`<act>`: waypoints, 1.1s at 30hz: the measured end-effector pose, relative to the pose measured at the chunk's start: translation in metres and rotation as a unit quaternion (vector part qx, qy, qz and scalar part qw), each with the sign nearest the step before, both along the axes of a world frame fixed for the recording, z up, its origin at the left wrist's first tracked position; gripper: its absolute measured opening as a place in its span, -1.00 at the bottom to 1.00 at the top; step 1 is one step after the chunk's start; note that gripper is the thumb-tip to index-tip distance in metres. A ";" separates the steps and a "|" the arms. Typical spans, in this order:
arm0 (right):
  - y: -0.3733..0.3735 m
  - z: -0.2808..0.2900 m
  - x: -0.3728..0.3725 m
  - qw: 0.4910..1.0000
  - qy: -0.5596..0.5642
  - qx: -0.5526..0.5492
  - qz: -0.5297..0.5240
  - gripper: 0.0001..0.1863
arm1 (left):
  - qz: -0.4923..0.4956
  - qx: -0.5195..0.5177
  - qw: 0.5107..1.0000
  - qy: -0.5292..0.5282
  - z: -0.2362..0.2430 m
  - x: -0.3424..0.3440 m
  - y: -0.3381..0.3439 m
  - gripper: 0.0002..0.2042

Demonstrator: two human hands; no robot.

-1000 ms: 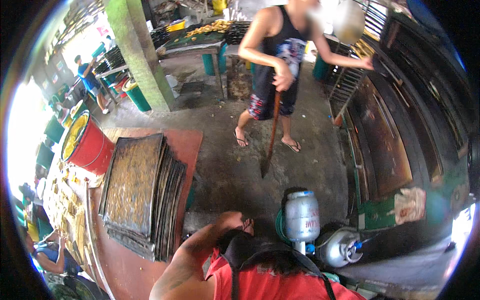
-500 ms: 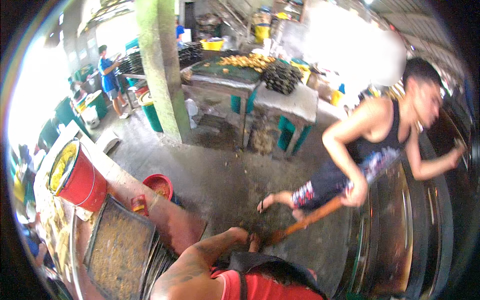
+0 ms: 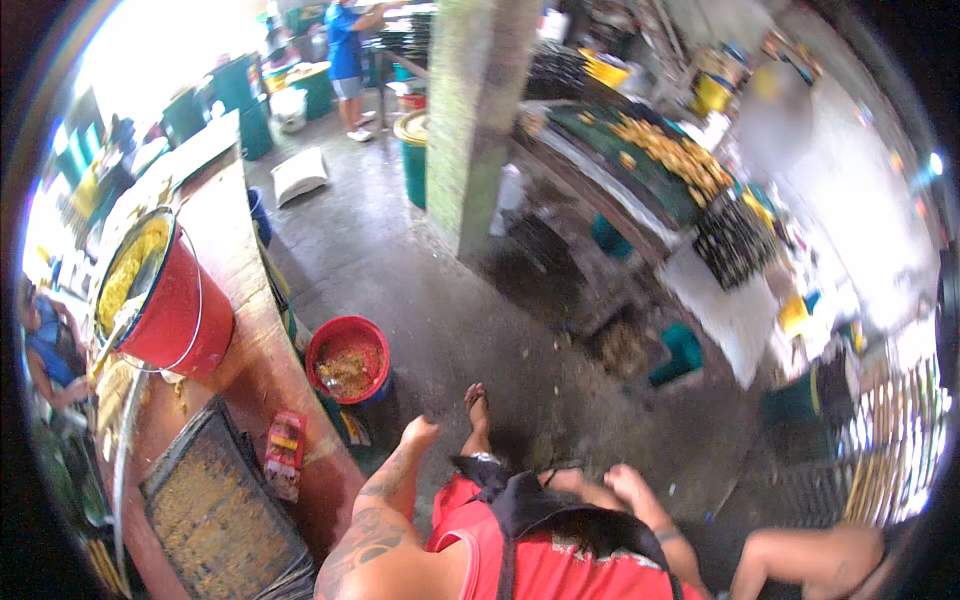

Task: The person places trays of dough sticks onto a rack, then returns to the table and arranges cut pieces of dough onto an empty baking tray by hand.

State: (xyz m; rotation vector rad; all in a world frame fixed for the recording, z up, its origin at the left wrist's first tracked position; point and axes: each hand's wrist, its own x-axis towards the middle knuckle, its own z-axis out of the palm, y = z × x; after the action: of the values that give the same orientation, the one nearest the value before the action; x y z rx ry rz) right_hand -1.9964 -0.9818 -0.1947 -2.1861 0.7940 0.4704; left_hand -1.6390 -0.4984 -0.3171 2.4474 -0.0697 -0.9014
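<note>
My left hand (image 3: 420, 433) hangs in front of my body with its fingers curled in and nothing visible in them. Closest to it is a red basin (image 3: 347, 335) with brownish stuff inside, standing beside the table. My right hand (image 3: 628, 484) is raised at my right side, its fingers also curled, and no held thing shows. On the reddish table (image 3: 265, 330) to my left lie a dark, crumb-covered baking tray (image 3: 220, 505) and a red packet (image 3: 286, 445). A red bucket (image 3: 190, 310) with yellow contents stands farther along the table.
A concrete post (image 3: 470, 130) rises ahead from the grey floor (image 3: 350, 240). Behind it, a worktable holds yellowish-brown pieces (image 3: 665, 150) and a stack of dark moulds (image 3: 735, 240). A person in blue (image 3: 345, 60) stands far off; another person's bent arm (image 3: 810, 560) is near, lower right.
My view has swung left, so the scene slides rightward. My hands, close together before, are now apart. The nearby person with the long wooden handle has mostly left view; the handle is out of sight.
</note>
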 end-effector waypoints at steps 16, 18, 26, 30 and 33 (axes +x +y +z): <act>-0.146 -0.028 0.464 0.906 0.090 0.259 -0.322 -0.75 | -0.142 -0.123 0.979 -0.082 0.197 0.533 -0.150 -0.52; -0.161 -0.044 0.556 0.903 0.092 0.270 -0.321 -0.76 | -0.072 -0.155 0.982 -0.082 0.228 0.607 -0.134 -0.53; -0.126 -0.011 1.092 0.933 0.056 0.250 -0.252 -0.78 | 0.226 -0.022 0.974 0.010 0.157 0.756 0.051 -0.47; 0.022 0.017 1.348 0.963 0.064 0.258 -0.047 -0.80 | 0.498 -0.247 0.825 -0.103 0.193 0.786 0.104 -0.54; 0.185 0.053 1.523 0.934 0.032 0.194 0.300 -0.82 | 0.631 -0.279 0.700 -0.184 0.231 0.827 0.151 -0.62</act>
State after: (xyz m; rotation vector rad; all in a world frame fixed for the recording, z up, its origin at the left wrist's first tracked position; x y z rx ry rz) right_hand -0.4737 -0.7971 -0.1414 -2.0066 0.0239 0.9174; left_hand -0.8118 -0.3473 -0.0864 1.4541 0.9381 0.2415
